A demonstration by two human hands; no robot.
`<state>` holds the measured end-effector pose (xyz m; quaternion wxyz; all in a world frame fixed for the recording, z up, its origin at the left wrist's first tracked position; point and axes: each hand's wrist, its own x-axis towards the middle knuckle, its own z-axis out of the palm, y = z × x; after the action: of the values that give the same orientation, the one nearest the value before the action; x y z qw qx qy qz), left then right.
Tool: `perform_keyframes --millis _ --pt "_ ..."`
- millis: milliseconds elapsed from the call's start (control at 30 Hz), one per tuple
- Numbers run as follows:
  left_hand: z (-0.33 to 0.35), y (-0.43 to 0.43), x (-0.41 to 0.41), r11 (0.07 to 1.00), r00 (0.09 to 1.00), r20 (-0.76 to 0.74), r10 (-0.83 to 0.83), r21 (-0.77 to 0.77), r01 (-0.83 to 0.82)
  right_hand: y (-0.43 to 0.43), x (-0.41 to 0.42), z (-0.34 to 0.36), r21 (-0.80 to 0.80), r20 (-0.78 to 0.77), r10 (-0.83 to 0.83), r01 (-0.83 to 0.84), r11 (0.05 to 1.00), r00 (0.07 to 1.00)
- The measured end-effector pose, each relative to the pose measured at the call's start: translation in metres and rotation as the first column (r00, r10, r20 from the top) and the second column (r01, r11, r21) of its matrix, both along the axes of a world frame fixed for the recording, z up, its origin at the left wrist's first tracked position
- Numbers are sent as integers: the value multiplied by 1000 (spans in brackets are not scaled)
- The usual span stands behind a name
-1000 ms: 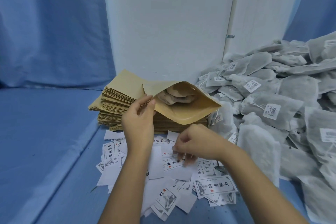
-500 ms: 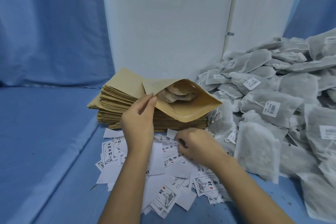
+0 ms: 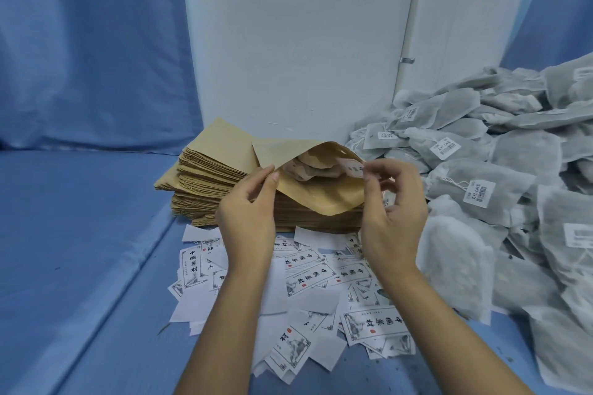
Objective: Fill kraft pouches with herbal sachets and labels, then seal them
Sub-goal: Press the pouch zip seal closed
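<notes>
An open kraft pouch (image 3: 321,199) lies on top of a stack of flat kraft pouches (image 3: 208,176). My left hand (image 3: 248,218) pinches the pouch's upper lip at its left side and holds the mouth open. A herbal sachet (image 3: 308,170) sits inside the pouch. My right hand (image 3: 390,212) holds a small paper label (image 3: 353,167) between thumb and forefinger at the pouch mouth, the label partly inside. Loose printed labels (image 3: 308,279) are scattered on the blue surface below my hands.
A large heap of grey herbal sachets (image 3: 500,176) with barcode tags fills the right side. A white panel (image 3: 298,42) stands behind the pouch stack. Blue cloth (image 3: 80,234) covers the surface and the walls to the left.
My right hand rose from the pile of loose labels with one label and brought it up to the pouch mouth. My left hand kept holding the pouch open.
</notes>
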<state>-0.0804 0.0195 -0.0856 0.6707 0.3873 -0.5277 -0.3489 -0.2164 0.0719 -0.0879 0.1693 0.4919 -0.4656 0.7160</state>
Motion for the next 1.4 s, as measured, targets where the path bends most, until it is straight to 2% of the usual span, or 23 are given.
perform_keyframes --millis 100,167,233,433,567,633,800,867,967,1033,1067,1100,1167,1233,1267,1333,1400 --pt "-1 0 -1 1000 1000 -11 1 3 -1 -1 -6 -3 153 -233 -46 83 985 971" --pt "-2 0 -2 1000 1000 -25 -4 -1 4 -4 -8 -5 285 -392 -53 176 942 919" --pt "-2 1 -4 1000 999 -35 2 -14 -2 -8 -8 -6 359 -480 -72 271 893 875" --pt "-5 8 -12 950 972 164 167 -292 -114 -40 0 11 561 -558 -95 459 689 824" --pt "-6 10 -15 917 927 269 260 -370 -150 -60 8 22 685 -445 -78 395 612 892" --pt "-6 10 -14 922 933 260 250 -359 -147 -63 6 24 719 -414 -72 375 586 907" --pt "-2 6 -12 978 982 131 133 -181 -108 -55 3 17 746 -390 -27 333 577 920" --pt "-1 7 -11 986 988 108 110 -138 -95 -47 6 12 710 -325 -61 286 643 944" --pt "2 8 -12 1000 1000 -21 17 2 -17 -32 16 5 507 -176 -123 197 839 977" --pt "6 6 -13 988 973 -227 -40 136 72 -23 22 1 400 -95 -12 49 915 995" --pt "8 5 -14 970 945 -322 -52 208 125 -19 26 -1 401 -72 89 -53 915 993" --pt "11 4 -13 943 915 -399 -66 276 188 -17 29 -4 444 -46 190 -150 884 981" --pt "14 5 -12 880 844 -523 -117 340 332 -19 36 -7 617 28 304 -256 744 952" --pt "14 3 -10 832 824 -539 -175 366 416 -22 44 -9 728 193 334 -363 582 923" --pt "13 2 -8 812 849 -488 -205 400 425 -24 48 -9 704 312 340 -456 544 887" --pt "13 2 -6 773 896 -353 -269 475 420 -27 51 -9 553 546 330 -627 549 770" --pt "13 1 -6 741 899 -291 -327 512 435 -27 53 -5 348 763 305 -760 549 570"
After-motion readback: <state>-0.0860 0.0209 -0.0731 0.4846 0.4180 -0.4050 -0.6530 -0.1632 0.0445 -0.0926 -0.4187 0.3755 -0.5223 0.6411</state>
